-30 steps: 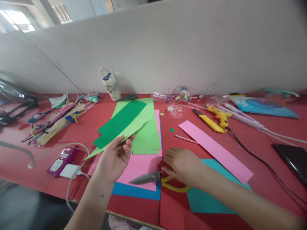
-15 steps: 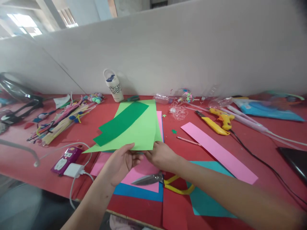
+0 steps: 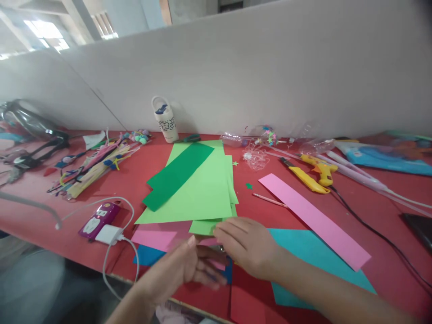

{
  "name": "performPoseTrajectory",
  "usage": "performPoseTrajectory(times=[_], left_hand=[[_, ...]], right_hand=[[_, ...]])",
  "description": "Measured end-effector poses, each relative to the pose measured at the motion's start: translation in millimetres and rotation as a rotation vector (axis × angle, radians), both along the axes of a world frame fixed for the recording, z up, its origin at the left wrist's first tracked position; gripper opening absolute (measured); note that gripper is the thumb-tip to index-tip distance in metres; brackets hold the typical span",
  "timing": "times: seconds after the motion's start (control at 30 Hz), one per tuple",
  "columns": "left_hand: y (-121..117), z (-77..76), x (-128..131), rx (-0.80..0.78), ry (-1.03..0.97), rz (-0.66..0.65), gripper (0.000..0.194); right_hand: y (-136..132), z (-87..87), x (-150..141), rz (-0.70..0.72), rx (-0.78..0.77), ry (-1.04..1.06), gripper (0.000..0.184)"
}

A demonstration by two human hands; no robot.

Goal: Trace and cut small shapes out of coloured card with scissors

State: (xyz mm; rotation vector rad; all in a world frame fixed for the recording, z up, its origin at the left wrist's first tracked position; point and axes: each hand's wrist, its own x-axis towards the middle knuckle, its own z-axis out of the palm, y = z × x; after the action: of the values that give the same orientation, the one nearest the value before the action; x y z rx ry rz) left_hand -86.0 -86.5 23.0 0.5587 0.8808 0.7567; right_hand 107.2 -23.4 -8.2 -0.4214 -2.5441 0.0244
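My right hand (image 3: 248, 245) has its fingers closed at the edge of a small light green paper (image 3: 202, 227), which sticks out from under a larger light green sheet (image 3: 202, 193). Just left of it, my left hand (image 3: 192, 265) is slightly blurred, its fingers apart and holding nothing. Two overlapping dark green paper strips (image 3: 182, 173) lie across the large sheet. Beneath are pink paper (image 3: 157, 236) and blue paper (image 3: 150, 255). The scissors are almost wholly hidden under my right hand.
A teal sheet (image 3: 300, 265) and a pink strip (image 3: 313, 220) lie right, near a pencil (image 3: 270, 200), a yellow cutter (image 3: 308, 180) and a corded glue gun (image 3: 320, 168). Left are a purple power device (image 3: 99, 220) with a white adapter and pipe cleaners (image 3: 91, 171). A tumbler (image 3: 167, 123) stands behind.
My right hand has drawn a small light green paper toward me, out from under the large sheet. My left hand has come off the sheet's edge, moving nearer and opening. The view has shifted slightly.
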Motion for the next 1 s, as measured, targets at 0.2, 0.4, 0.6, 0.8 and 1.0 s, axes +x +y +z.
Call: performPoseTrajectory(times=[0.2,0.4,0.6,0.8,1.0], left_hand=[[-11.9,-30.3,33.6,-0.177,0.015,0.567,0.009],[-33.5,-29.5,21.9,-0.25,0.11,0.606,0.004],[-21.7,-41.2,17.5,-0.233,0.16,0.596,0.022],[-15.7,-26.2,14.5,-0.124,0.244,0.559,0.031],[-22.0,-23.6,2.0,-0.129,0.27,0.587,0.027]], right_hand=[[7.7,15.9,-11.6,-0.044,-0.553,-0.144,0.026],[19.2,23.1,30.1,-0.348,-0.636,-0.322,0.018],[-18.0,-1.8,47.1,-0.432,-0.321,-0.591,0.047],[-11.8,-6.3,26.9,-0.419,-0.241,-0.681,0.026],[-10.8,3.4,29.8,-0.368,-0.307,-0.621,0.026]])
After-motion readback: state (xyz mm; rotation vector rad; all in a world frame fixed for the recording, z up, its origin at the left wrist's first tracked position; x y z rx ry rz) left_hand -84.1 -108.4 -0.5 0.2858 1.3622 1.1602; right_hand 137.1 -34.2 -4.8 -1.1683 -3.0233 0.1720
